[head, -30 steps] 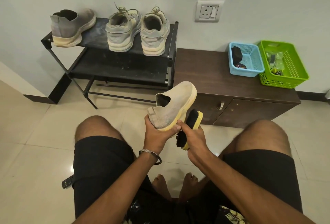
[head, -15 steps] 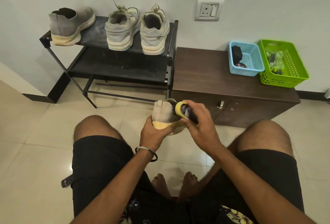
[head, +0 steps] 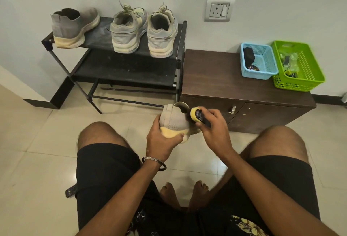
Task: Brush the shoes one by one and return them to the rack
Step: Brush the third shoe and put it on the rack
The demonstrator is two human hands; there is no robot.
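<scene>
Knees and black shorts (head: 105,168) frame the bottom of your view, with your bare feet (head: 185,195) on the pale glossy tile floor (head: 37,160) between them. Just above, your left hand (head: 163,140) cups the yellowed sole of a beige knit slip-on shoe (head: 174,118), fingers and thumb curled round its heel end, a thin metal bangle (head: 154,162) on that wrist. Your right hand (head: 216,125) is wrapped round a yellow-backed shoe brush (head: 197,114), whose dark bristles touch the shoe's side near the collar. A dark remote-like object (head: 70,191) peeks out beside your left thigh.

Farther off, a black metal two-tier shoe rack (head: 127,66) stands against the wall. On its top shelf a grey knit slip-on shoe with a yellowed sole (head: 75,27) sits at the left end, and a pair of grey lace-up sneakers (head: 144,31) sits at the right end, heels toward you. Just beside the rack on its right is a low dark-brown wooden cabinet (head: 216,74). On its top, near the wall, a small light-blue plastic basket (head: 262,62) holding dark items touches a larger bright-green plastic basket (head: 304,66). A grey wall socket (head: 218,9) is mounted above the cabinet.
</scene>
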